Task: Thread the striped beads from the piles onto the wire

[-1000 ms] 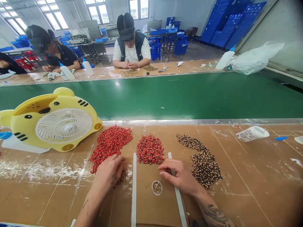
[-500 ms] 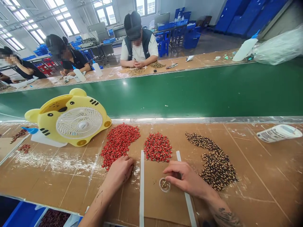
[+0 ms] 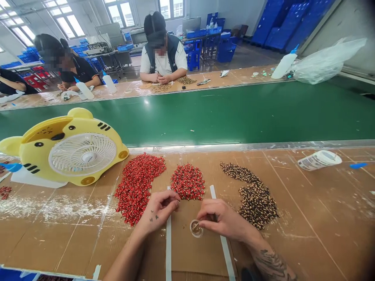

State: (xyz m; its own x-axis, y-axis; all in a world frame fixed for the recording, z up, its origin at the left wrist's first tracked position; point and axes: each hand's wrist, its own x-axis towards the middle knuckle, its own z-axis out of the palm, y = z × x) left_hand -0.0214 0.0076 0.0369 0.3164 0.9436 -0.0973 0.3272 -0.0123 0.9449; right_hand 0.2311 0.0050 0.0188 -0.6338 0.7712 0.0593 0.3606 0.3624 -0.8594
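My right hand [image 3: 218, 218] pinches a thin light stick [image 3: 197, 225] whose tip is inside a small clear round cup [image 3: 193, 232]. The cup rests on a cardboard sheet [image 3: 196, 255] edged with white strips. My left hand [image 3: 161, 208] is closed, thumb against fingers, at the sheet's left strip; whatever it pinches is too small to make out. Just beyond it lies a pile of small red-and-black pieces with pale tips [image 3: 187, 181]. A larger pile of red pieces [image 3: 136, 183] spreads to its left. Right of my right hand is a curved pile of black-and-tan pieces [image 3: 258, 203].
A yellow animal-faced fan [image 3: 84, 156] stands at the left. A white tub [image 3: 319, 160] lies at the right, near a blue cap [image 3: 358, 165]. Beyond runs a green belt [image 3: 205, 117]; across it, people work by white squeeze bottles [image 3: 84, 90] and a plastic bag [image 3: 325, 64].
My left hand has moved right, from the larger red pile to the cardboard sheet's edge, with its fingers pinched. My right hand stays at the cup. The view has shifted a little to the right.
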